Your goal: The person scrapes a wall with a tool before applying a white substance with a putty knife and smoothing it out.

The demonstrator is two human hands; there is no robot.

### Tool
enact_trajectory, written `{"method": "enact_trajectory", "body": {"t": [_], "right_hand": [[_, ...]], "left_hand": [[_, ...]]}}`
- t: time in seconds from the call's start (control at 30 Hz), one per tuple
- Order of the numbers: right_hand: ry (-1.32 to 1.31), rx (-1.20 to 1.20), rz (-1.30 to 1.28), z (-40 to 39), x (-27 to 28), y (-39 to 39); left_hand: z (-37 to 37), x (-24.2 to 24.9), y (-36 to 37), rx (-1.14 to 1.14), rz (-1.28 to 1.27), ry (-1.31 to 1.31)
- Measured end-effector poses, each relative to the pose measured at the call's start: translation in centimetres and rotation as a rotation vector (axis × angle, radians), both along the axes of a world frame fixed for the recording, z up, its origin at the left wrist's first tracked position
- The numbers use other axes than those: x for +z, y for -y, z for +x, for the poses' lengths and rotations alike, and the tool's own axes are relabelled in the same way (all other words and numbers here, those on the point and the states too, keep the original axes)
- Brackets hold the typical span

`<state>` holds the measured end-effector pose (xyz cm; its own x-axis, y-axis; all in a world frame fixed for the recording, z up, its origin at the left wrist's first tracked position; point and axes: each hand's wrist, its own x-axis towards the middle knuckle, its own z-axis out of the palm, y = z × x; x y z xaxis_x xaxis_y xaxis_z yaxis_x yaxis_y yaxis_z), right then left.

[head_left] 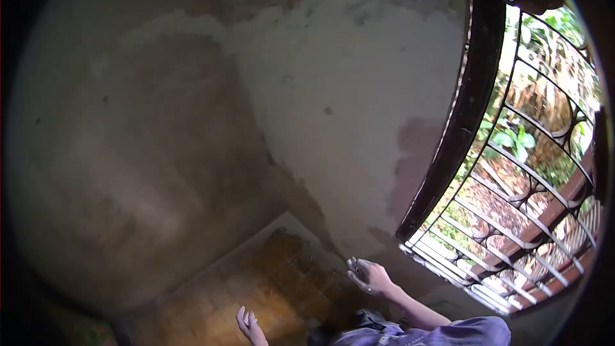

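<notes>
My right hand (378, 279) is raised in front of the lower wall, its fingers curled round a small dark grey piece (360, 272). What this piece is I cannot make out. Lower and to the left, my left hand (246, 323) is held up with its fingers apart and nothing in it. Ahead of both hands is a wall with a large pale plaster patch (346, 109). A damp-looking darker patch (419, 160) lies at its right side. The right hand seems apart from the wall, though the distance is hard to judge.
A window with a dark wooden frame (471, 102) and a metal grille (525, 192) stands on the right, with plants (512, 141) outside. Another wall (128, 154) meets the patched one in a corner. Below are brownish floor tiles (256, 282).
</notes>
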<state>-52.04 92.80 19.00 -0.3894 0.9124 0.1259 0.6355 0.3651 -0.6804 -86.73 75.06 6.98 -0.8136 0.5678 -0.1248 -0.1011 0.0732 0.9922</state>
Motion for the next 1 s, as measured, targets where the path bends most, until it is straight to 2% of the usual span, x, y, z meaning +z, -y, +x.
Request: {"method": "enact_trajectory", "body": {"t": [0.17, 0.3, 0.4, 0.43, 0.47, 0.57, 0.6, 0.67, 0.7, 0.73, 0.83, 0.9, 0.93, 1.0], "right_hand": [[-0.023, -0.144, 0.312, 0.4, 2.6, -7.8], [-0.096, -0.430, 0.476, 1.2, 8.0, -11.5], [0.077, -0.490, 0.804, 2.2, 13.3, -14.1], [0.088, -0.502, 1.001, 2.5, 15.1, -15.2], [0.127, -0.543, 1.089, 3.2, 16.4, -15.9], [0.183, -0.709, 1.355, 4.2, 20.4, -18.1], [0.273, -0.771, 1.439, 4.3, 22.4, -18.5], [0.268, -0.887, 1.474, 4.7, 25.7, -19.6], [0.426, -0.951, 1.561, 4.3, 28.3, -19.9], [0.595, -1.010, 1.638, 4.0, 30.6, -20.6], [0.507, -1.301, 1.700, 4.8, 34.4, -23.7], [0.565, -1.162, 1.686, 4.4, 34.8, -25.9], [-0.089, -0.893, 1.381, 4.3, 33.8, -28.2], [-0.230, -0.718, 1.283, 3.4, 33.7, -30.8]], "left_hand": [[-3.4, 4.3, -13.5, -0.284, 0.004, 0.023], [-2.8, 7.1, -22.4, -0.555, 0.087, -0.134], [-1.5, 6.1, -27.2, -0.651, 0.105, -0.097], [-0.5, 6.1, -28.8, -0.673, 0.103, -0.098], [0.5, 5.8, -30.1, -0.677, 0.046, -0.086], [1.2, 3.0, -34.1, -0.823, 0.090, -0.097], [2.5, 4.0, -34.6, -0.884, 0.135, -0.081], [1.9, 5.2, -37.3, -1.021, -0.125, -0.511], [1.9, 5.6, -38.7, -1.073, -0.253, -0.730], [3.5, 0.3, -40.7, -0.963, 0.030, 0.196], [4.5, 4.6, -44.7, -1.092, 0.128, -0.013], [5.8, 5.9, -47.4, -1.128, 0.175, -0.034], [6.4, 6.3, -48.6, -1.146, 0.200, -0.047], [7.3, 6.7, -50.9, -1.225, 0.327, -0.003]]}}
